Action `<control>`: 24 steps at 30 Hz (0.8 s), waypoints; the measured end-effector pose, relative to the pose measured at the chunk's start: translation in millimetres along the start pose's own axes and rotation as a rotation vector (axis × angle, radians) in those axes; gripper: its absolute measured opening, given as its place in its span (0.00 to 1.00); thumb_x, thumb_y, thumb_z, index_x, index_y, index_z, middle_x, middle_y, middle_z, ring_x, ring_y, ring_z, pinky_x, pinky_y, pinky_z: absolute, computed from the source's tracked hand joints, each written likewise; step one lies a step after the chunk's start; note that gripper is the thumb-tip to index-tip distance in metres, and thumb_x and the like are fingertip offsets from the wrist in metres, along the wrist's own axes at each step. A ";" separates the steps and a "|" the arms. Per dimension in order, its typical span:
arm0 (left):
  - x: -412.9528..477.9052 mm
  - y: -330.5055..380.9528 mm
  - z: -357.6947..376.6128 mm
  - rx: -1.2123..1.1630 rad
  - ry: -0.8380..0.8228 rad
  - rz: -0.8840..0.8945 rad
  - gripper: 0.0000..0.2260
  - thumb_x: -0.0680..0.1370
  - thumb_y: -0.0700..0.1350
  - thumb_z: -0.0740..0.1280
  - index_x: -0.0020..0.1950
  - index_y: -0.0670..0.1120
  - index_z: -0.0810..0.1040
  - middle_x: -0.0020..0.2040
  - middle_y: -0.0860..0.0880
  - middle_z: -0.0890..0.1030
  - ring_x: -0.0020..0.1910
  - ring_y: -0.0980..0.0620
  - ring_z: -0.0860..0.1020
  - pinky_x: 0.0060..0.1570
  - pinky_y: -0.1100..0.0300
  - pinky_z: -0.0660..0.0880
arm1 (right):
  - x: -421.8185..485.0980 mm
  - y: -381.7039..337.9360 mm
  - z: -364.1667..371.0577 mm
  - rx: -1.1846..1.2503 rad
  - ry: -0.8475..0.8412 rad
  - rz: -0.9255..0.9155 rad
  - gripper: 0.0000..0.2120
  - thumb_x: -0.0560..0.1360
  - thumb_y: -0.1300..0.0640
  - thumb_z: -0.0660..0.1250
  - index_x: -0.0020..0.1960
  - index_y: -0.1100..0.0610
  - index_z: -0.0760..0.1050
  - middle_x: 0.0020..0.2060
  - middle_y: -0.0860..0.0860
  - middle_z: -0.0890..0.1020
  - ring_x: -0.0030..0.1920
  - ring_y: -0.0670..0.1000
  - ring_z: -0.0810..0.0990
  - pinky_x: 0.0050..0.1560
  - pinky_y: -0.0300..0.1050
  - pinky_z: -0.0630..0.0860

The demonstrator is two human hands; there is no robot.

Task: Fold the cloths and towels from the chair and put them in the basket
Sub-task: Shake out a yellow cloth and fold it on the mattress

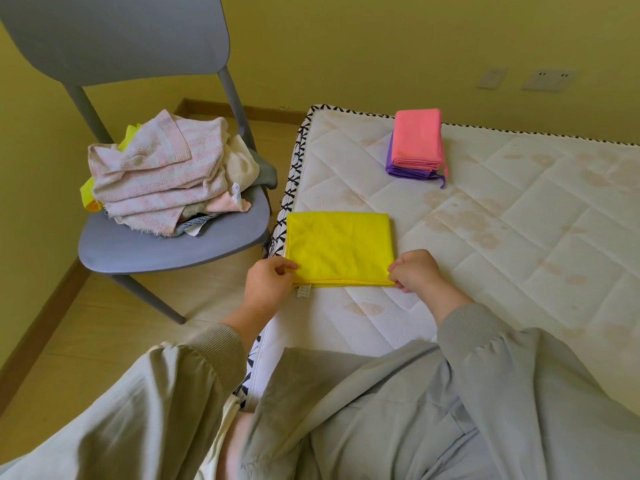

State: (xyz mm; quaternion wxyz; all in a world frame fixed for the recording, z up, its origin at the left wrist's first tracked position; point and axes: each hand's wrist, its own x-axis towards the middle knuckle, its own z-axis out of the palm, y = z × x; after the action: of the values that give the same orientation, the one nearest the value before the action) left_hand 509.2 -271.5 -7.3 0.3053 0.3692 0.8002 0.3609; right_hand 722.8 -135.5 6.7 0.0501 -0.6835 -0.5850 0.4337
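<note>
While both hands are gripping its near corners, the yellow cloth (339, 247) is lying flat as a folded rectangle. Its long axis is running left to right across the view, and its short sides are pointing away from the person. Layered edges are showing along the near long side.

It is sitting on a white quilted mattress (519, 220) with stains and black-and-white edge trim, and its left short side is lining up with the mattress's left edge. Farther back on the mattress, well apart, a folded pink cloth (419, 136) is resting on a folded purple cloth (405, 171). Left of the mattress, a grey chair (173, 244) is standing on a wood floor (104, 323), carrying an unfolded pile of towels (162, 174), pink-striped ones on top. Yellow walls are closing the corner, with wall outlets (547, 79) at right.

The left hand (268, 282) is pinching the near-left corner with fingers curled and thumb on top. The right hand (415, 271) is pinching the near-right corner the same way. The cloth is spanning the gap between them, with most of it lying beyond the hands. Grey sleeves (485, 341) are covering both forearms.
</note>
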 end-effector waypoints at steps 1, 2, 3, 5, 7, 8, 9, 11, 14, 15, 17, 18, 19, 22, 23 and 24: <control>-0.7 -0.3 0.5 0.008 -0.006 -0.001 0.12 0.76 0.35 0.62 0.46 0.49 0.81 0.32 0.47 0.73 0.37 0.40 0.77 0.44 0.50 0.80 | 0.5 1.3 1.6 -0.013 0.013 -0.012 0.09 0.68 0.71 0.65 0.48 0.73 0.77 0.33 0.59 0.75 0.34 0.54 0.74 0.35 0.45 0.71; -1.9 -0.2 1.2 0.034 -0.015 0.002 0.11 0.76 0.35 0.62 0.47 0.47 0.82 0.33 0.47 0.73 0.37 0.42 0.76 0.42 0.52 0.79 | 0.7 2.7 3.0 -0.028 0.018 -0.023 0.11 0.68 0.70 0.64 0.49 0.73 0.77 0.34 0.61 0.76 0.35 0.54 0.74 0.36 0.45 0.70; -3.2 0.4 1.9 0.080 -0.012 0.018 0.11 0.76 0.36 0.62 0.49 0.45 0.83 0.35 0.48 0.73 0.37 0.45 0.75 0.40 0.55 0.76 | 0.1 3.1 3.9 -0.050 0.020 -0.037 0.11 0.68 0.69 0.64 0.50 0.72 0.77 0.35 0.63 0.78 0.36 0.54 0.74 0.37 0.45 0.70; -5.0 2.0 1.9 0.212 0.075 0.141 0.10 0.76 0.36 0.64 0.52 0.43 0.83 0.42 0.46 0.75 0.43 0.47 0.73 0.42 0.58 0.71 | -6.2 -1.6 3.4 -0.137 0.035 -0.090 0.09 0.70 0.67 0.64 0.47 0.68 0.78 0.41 0.63 0.80 0.38 0.54 0.75 0.39 0.43 0.70; -2.7 1.5 3.1 0.321 0.173 0.362 0.10 0.75 0.35 0.65 0.53 0.41 0.82 0.52 0.43 0.76 0.54 0.43 0.73 0.51 0.52 0.72 | -12.6 -11.3 2.7 -0.212 0.112 -0.203 0.08 0.73 0.62 0.65 0.51 0.61 0.78 0.49 0.58 0.78 0.46 0.56 0.77 0.43 0.42 0.69; 0.1 3.3 5.0 0.365 0.191 0.450 0.11 0.75 0.36 0.64 0.54 0.42 0.82 0.56 0.41 0.77 0.58 0.41 0.72 0.56 0.48 0.72 | -15.1 -17.0 2.4 -0.213 0.176 -0.283 0.09 0.74 0.61 0.65 0.54 0.60 0.76 0.53 0.56 0.75 0.50 0.57 0.76 0.46 0.43 0.70; 5.2 6.1 8.5 0.402 0.194 0.506 0.13 0.75 0.38 0.62 0.56 0.42 0.81 0.60 0.40 0.76 0.61 0.38 0.72 0.59 0.45 0.71 | -16.5 -22.6 3.4 -0.203 0.247 -0.372 0.11 0.75 0.60 0.64 0.56 0.59 0.75 0.56 0.56 0.73 0.54 0.57 0.75 0.49 0.45 0.70; 18.6 15.4 17.2 0.474 0.136 0.550 0.16 0.75 0.39 0.60 0.61 0.42 0.79 0.66 0.38 0.74 0.67 0.36 0.68 0.63 0.42 0.67 | -13.7 -31.9 11.3 -0.219 0.331 -0.531 0.13 0.76 0.62 0.61 0.60 0.61 0.74 0.59 0.57 0.72 0.59 0.56 0.71 0.56 0.47 0.68; 38.6 27.4 31.5 0.664 -0.030 0.510 0.22 0.80 0.43 0.55 0.75 0.43 0.63 0.77 0.43 0.59 0.76 0.41 0.53 0.73 0.42 0.52 | -1.9 -35.7 30.3 -0.357 0.269 -0.651 0.17 0.77 0.64 0.58 0.66 0.63 0.70 0.66 0.58 0.71 0.67 0.57 0.67 0.67 0.46 0.62; 46.4 27.9 36.2 0.715 -0.062 0.499 0.23 0.82 0.45 0.53 0.77 0.44 0.56 0.78 0.46 0.53 0.77 0.44 0.48 0.74 0.45 0.46 | 1.2 -35.9 35.9 -0.412 0.236 -0.674 0.19 0.78 0.63 0.57 0.69 0.63 0.68 0.70 0.58 0.68 0.71 0.56 0.64 0.71 0.46 0.58; 58.5 24.5 44.6 0.786 -0.104 0.499 0.24 0.83 0.48 0.50 0.78 0.45 0.49 0.79 0.48 0.48 0.77 0.47 0.43 0.73 0.47 0.40 | 6.3 -36.7 45.1 -0.511 0.193 -0.701 0.23 0.80 0.59 0.54 0.75 0.59 0.59 0.76 0.54 0.58 0.76 0.53 0.54 0.75 0.50 0.50; 61.2 21.8 47.6 0.817 -0.123 0.498 0.25 0.83 0.50 0.48 0.78 0.45 0.48 0.79 0.48 0.47 0.77 0.47 0.42 0.73 0.47 0.38 | 8.2 -37.0 48.6 -0.550 0.177 -0.706 0.24 0.81 0.57 0.52 0.76 0.57 0.55 0.77 0.51 0.54 0.77 0.51 0.49 0.75 0.52 0.46; 63.8 17.4 50.7 0.842 -0.131 0.494 0.25 0.82 0.52 0.45 0.78 0.46 0.48 0.79 0.48 0.47 0.77 0.47 0.41 0.73 0.47 0.38 | 11.1 -36.2 52.2 -0.589 0.163 -0.709 0.25 0.82 0.55 0.51 0.77 0.56 0.51 0.77 0.50 0.50 0.77 0.50 0.46 0.75 0.53 0.44; 64.7 6.4 58.4 0.841 -0.074 0.526 0.30 0.78 0.55 0.40 0.78 0.46 0.53 0.79 0.47 0.51 0.78 0.46 0.45 0.72 0.46 0.39 | 22.1 -29.6 60.8 -0.723 0.117 -0.691 0.26 0.82 0.49 0.46 0.78 0.53 0.45 0.77 0.48 0.45 0.77 0.48 0.41 0.74 0.53 0.39; 64.8 5.2 58.9 0.832 -0.062 0.535 0.30 0.77 0.55 0.40 0.78 0.46 0.54 0.78 0.47 0.52 0.78 0.46 0.46 0.72 0.45 0.39 | 25.7 -27.0 63.4 -0.757 0.112 -0.682 0.27 0.82 0.47 0.44 0.78 0.53 0.45 0.77 0.47 0.45 0.77 0.48 0.40 0.74 0.53 0.39; 65.5 4.9 59.6 0.830 -0.064 0.533 0.30 0.77 0.55 0.41 0.78 0.46 0.55 0.78 0.47 0.53 0.78 0.46 0.46 0.72 0.45 0.39 | 28.7 -24.7 66.2 -0.778 0.120 -0.674 0.28 0.80 0.44 0.39 0.78 0.52 0.44 0.77 0.47 0.45 0.77 0.48 0.41 0.74 0.54 0.38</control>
State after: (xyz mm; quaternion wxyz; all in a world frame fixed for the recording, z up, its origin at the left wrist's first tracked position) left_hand 520.6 -195.0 -50.9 0.0539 0.6624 0.7443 0.0659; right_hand 659.3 -132.7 -35.4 -0.0374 -0.4490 -0.8867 0.1038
